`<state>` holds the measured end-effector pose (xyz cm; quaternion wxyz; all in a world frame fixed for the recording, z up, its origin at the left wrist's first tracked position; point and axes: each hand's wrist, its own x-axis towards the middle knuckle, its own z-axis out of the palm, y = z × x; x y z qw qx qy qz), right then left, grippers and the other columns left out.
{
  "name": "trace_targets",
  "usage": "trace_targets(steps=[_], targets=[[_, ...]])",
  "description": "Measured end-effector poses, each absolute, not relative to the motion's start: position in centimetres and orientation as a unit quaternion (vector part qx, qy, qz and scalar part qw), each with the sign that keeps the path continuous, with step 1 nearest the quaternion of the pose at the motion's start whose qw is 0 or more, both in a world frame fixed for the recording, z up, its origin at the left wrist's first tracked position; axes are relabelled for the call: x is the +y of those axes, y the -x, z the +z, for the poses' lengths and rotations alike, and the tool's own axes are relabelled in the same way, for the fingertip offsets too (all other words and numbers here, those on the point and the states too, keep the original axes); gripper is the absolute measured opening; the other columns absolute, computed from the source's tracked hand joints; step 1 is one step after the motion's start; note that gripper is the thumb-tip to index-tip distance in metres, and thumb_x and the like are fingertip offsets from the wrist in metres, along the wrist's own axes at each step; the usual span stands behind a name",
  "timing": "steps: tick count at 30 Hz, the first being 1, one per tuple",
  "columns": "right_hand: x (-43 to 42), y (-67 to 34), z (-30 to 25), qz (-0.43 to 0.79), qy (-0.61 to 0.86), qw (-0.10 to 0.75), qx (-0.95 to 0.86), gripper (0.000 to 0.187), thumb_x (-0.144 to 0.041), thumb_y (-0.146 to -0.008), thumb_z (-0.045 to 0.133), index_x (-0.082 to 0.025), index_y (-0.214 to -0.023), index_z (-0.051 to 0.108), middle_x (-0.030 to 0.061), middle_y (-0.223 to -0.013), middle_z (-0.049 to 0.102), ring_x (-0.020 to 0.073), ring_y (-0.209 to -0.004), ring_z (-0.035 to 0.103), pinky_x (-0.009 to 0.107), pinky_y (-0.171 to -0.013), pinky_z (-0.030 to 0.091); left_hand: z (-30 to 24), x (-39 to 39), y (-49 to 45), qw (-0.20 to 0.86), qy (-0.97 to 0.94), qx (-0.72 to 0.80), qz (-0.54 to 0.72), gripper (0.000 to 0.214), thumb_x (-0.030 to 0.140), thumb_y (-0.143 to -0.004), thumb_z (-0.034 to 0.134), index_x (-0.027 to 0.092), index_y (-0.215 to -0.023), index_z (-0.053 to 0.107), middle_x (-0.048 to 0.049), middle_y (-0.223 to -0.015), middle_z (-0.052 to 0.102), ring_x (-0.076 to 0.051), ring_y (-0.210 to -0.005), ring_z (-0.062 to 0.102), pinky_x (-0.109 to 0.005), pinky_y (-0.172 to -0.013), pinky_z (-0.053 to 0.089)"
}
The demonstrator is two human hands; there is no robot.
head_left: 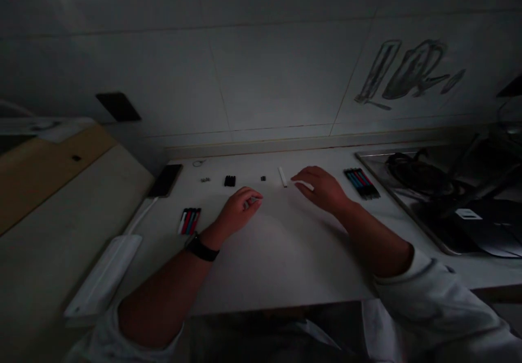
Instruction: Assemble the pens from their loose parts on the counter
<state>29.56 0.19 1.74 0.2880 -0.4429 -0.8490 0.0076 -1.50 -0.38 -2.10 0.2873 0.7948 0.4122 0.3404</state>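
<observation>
Fingers [310, 173] slightly parted, the right hand [323, 190] hovers just beside a slim white tube [283, 177] lying on the tabletop [277, 265]; over on the other side, the left hand [233, 212], fingers curled (whether they hold anything, one can't tell), is near a cluster of black pieces [230, 181].

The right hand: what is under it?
White tabletop shows around the right hand, and a slim white stick lies near its fingertips. Anything directly beneath the hand is covered from view.

Dark bits [263, 178] (too small, unclear)
</observation>
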Motion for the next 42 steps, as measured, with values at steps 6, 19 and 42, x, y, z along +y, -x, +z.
trace_targets(steps=[6,19,42], targets=[[-0.6,-25.1,-1.1,0.046,0.341,0.151,-0.927,0.023,-0.022,-0.1,0.054,-0.02,-0.101,0.077,0.0105,-0.1,0.073,0.0231,-0.094,0.066,0.036,-0.088,0.05,-1.8,-0.9,1.2,0.257,-0.806,0.405,0.347,0.015,0.025,-0.097,0.062,0.021,-0.108,0.07,-0.006,-0.108,0.067,-0.014,-0.079,0.06,-0.033,-0.078,0.054],[-0.1,-25.8,-2.0,0.07,0.31,0.156,-0.935,0.026,-0.024,-0.102,0.052,-0.021,-0.109,0.076,0.0113,-0.108,0.074,0.0252,-0.1,0.067,0.04,-0.092,0.052,3.3,-2.4,8.3,0.14,-0.73,0.553,0.377,0.028,0.024,-0.095,0.061,0.022,-0.123,0.064,-0.0076,-0.12,0.07,-0.015,-0.077,0.064,-0.032,-0.074,0.055],[0.1,-26.0,-2.5,0.068,0.308,0.146,-0.937,0.026,-0.027,-0.102,0.053,-0.018,-0.113,0.075,0.0126,-0.111,0.072,0.0255,-0.107,0.066,0.042,-0.102,0.051,-1.9,-5.7,14.7,-0.099,-0.722,0.667,0.154,0.028,0.038,-0.091,0.067,0.019,-0.111,0.07,-0.0169,-0.135,0.058,-0.037,-0.124,0.055,-0.055,-0.107,0.044]])
